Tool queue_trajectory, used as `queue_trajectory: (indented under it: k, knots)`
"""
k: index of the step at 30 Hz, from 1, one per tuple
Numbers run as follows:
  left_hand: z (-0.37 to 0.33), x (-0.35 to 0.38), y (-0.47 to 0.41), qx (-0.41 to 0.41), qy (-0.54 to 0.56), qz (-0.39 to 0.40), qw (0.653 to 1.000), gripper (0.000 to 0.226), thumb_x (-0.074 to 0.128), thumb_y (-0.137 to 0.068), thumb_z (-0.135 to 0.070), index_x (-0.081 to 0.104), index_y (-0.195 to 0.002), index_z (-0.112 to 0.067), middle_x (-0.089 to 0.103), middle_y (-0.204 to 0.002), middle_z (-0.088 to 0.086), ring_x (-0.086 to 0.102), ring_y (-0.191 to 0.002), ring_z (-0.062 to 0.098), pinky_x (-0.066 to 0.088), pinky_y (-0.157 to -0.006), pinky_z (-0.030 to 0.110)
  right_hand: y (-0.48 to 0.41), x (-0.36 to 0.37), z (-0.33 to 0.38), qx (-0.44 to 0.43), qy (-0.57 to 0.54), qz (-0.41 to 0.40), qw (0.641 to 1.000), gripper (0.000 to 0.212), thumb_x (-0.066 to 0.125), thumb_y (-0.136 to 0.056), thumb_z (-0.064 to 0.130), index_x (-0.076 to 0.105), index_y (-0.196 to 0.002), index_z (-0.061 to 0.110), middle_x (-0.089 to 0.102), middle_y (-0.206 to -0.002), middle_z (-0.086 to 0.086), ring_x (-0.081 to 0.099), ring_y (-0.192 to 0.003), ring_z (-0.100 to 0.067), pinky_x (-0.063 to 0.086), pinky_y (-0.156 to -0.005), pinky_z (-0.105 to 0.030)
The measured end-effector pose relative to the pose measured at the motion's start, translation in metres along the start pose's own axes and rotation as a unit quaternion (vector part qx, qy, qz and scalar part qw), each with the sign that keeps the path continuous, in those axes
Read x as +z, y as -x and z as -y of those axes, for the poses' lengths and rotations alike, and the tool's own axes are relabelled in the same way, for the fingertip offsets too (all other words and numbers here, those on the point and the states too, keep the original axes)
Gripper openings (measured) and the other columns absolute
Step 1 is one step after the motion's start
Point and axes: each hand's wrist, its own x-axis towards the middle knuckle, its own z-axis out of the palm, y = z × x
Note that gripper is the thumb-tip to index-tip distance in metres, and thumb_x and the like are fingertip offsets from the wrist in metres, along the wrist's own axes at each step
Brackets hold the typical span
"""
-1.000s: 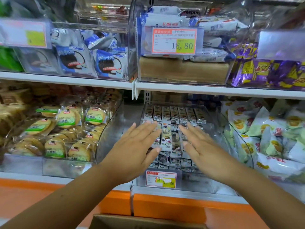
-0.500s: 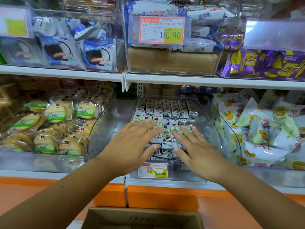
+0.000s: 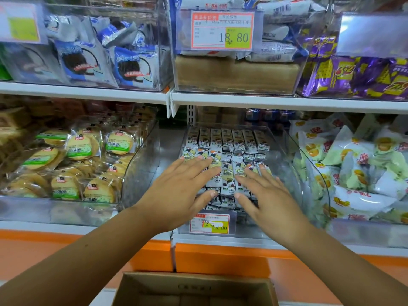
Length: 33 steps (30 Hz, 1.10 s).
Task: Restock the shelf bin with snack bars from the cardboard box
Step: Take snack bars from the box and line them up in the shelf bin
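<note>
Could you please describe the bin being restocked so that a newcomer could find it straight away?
On the lower shelf, look for the clear bin in the middle, directly under the upper 18.80 price tag. Unlike the round biscuits to its left and green-and-white bags to its right, it holds small snack bars in neat rows.

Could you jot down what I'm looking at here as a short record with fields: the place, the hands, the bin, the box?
Place: shop shelving with clear plastic bins of wrapped snacks
Left hand: open, flat, palm down on the bars
Right hand: open, flat, palm down on the bars
Bin: clear plastic shelf bin, nearly full of small white-wrapped snack bars in rows
Price tag on bin: reads 18.80
Box: brown cardboard box below the shelf, open; contents not visible
</note>
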Motion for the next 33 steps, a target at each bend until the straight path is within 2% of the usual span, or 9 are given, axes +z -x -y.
queue_trajectory:
  k: [5,10,11,14,16,20,23,29,33]
  knots:
    - [0.001,0.002,-0.001,-0.001,-0.003,-0.003,1.000,0.070,0.006,-0.090,-0.062,0.015,-0.154,-0.037,0.014,-0.164,-0.010,0.005,-0.151,0.008,-0.004,-0.121,0.030,0.004,0.005,0.001,0.000,-0.013,-0.031,0.999,0.052,0.036,-0.095,0.057,0.029,-0.145,0.045,0.014,-0.159,0.016,-0.003,-0.149,-0.011,0.000,-0.122,-0.037]
    - [-0.001,0.003,-0.002,-0.005,-0.001,-0.019,1.000,0.068,0.007,-0.091,-0.061,0.011,-0.155,-0.038,0.006,-0.165,-0.010,-0.001,-0.151,0.008,-0.006,-0.120,0.028,-0.001,-0.002,0.001,0.005,0.009,-0.037,0.999,0.063,0.018,-0.088,0.071,0.013,-0.147,0.050,0.004,-0.159,0.018,-0.011,-0.148,-0.013,-0.011,-0.119,-0.040]
    - [-0.001,0.004,-0.002,-0.005,-0.006,-0.019,1.000,0.068,0.007,-0.091,-0.061,0.010,-0.155,-0.037,0.007,-0.165,-0.010,0.000,-0.152,0.008,-0.007,-0.119,0.028,-0.003,-0.003,0.002,0.005,0.026,-0.028,0.999,0.063,0.015,-0.089,0.071,0.013,-0.147,0.049,0.006,-0.160,0.017,-0.009,-0.149,-0.014,-0.009,-0.119,-0.041]
    - [0.000,0.006,-0.001,-0.002,-0.030,-0.019,0.999,0.068,0.009,-0.092,-0.060,0.015,-0.155,-0.034,0.017,-0.164,-0.007,0.009,-0.151,0.010,-0.009,-0.117,0.027,-0.010,-0.002,0.008,-0.001,0.051,-0.012,0.999,0.054,0.026,-0.096,0.060,0.024,-0.147,0.042,0.016,-0.160,0.010,0.006,-0.149,-0.018,0.001,-0.119,-0.041]
    - [0.001,0.007,0.001,-0.003,-0.022,-0.023,0.999,0.066,0.014,-0.094,-0.059,0.021,-0.154,-0.034,0.021,-0.163,-0.005,0.014,-0.150,0.011,-0.005,-0.117,0.027,-0.011,-0.002,0.010,0.003,0.042,-0.034,0.999,0.053,0.030,-0.096,0.058,0.029,-0.145,0.039,0.021,-0.159,0.008,0.012,-0.148,-0.017,0.005,-0.119,-0.040]
    - [-0.001,0.006,0.009,-0.006,-0.001,-0.054,0.999,0.062,0.023,-0.096,-0.057,0.025,-0.153,-0.032,0.021,-0.162,-0.004,0.015,-0.150,0.011,0.004,-0.119,0.029,-0.006,-0.008,0.012,-0.010,-0.013,-0.111,0.994,0.058,0.026,-0.091,0.058,0.037,-0.143,0.033,0.028,-0.156,0.007,0.012,-0.147,-0.012,0.002,-0.118,-0.031]
    - [-0.002,0.004,0.022,-0.020,0.015,-0.077,0.997,0.061,0.026,-0.097,-0.054,0.026,-0.153,-0.030,0.022,-0.162,-0.006,0.013,-0.149,0.007,0.005,-0.118,0.026,0.001,-0.014,0.016,-0.040,-0.048,-0.158,0.986,0.050,0.037,-0.093,0.047,0.044,-0.138,0.029,0.036,-0.151,0.007,0.017,-0.144,-0.010,0.009,-0.115,-0.026]
    - [-0.018,0.010,0.058,-0.050,0.023,-0.101,0.993,0.059,0.033,-0.097,-0.049,0.038,-0.149,-0.022,0.032,-0.158,-0.001,0.021,-0.148,0.012,0.012,-0.118,0.024,0.038,-0.023,0.018,-0.047,-0.076,-0.187,0.978,0.046,0.041,-0.095,0.039,0.045,-0.139,0.024,0.038,-0.147,0.006,0.026,-0.138,-0.009,0.022,-0.113,-0.028]
    - [-0.043,0.005,0.087,-0.043,0.016,-0.093,0.995,0.057,0.034,-0.096,-0.049,0.042,-0.145,-0.022,0.034,-0.157,-0.001,0.026,-0.147,0.014,0.021,-0.116,0.029,0.079,-0.032,0.021,-0.051,-0.079,-0.183,0.979,0.044,0.046,-0.099,0.033,0.043,-0.141,0.023,0.035,-0.148,0.005,0.028,-0.139,-0.012,0.025,-0.113,-0.032]
